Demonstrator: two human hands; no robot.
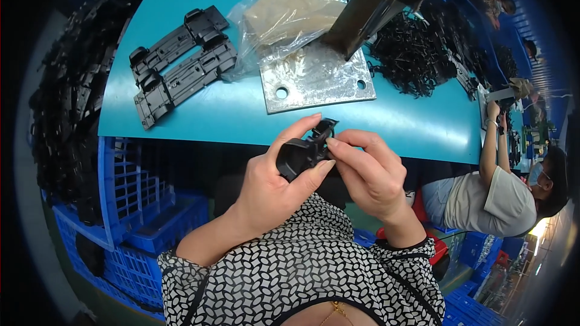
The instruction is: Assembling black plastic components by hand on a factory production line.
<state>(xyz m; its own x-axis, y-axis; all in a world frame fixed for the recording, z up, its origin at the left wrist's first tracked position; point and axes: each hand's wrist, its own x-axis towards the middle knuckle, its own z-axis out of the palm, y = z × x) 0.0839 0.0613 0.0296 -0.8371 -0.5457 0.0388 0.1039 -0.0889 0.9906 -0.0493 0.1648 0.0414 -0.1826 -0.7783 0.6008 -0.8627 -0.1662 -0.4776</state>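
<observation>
A small black plastic part point(300, 153) sits between both my hands, just in front of the near edge of the teal table point(199, 115). My left hand point(272, 178) grips it from the left, thumb and forefinger curled around its body. My right hand point(368, 172) pinches its right end with the fingertips. Two long black plastic frames point(181, 63) lie side by side on the table to the far left. A pile of small black parts point(417, 54) lies at the far right.
A metal base plate point(317, 78) with a slanted dark post point(368, 12) stands mid-table, a clear plastic bag point(284, 18) beside it. Blue crates point(139, 217) holding black parts sit at my lower left. Another person point(501, 187) works at the right.
</observation>
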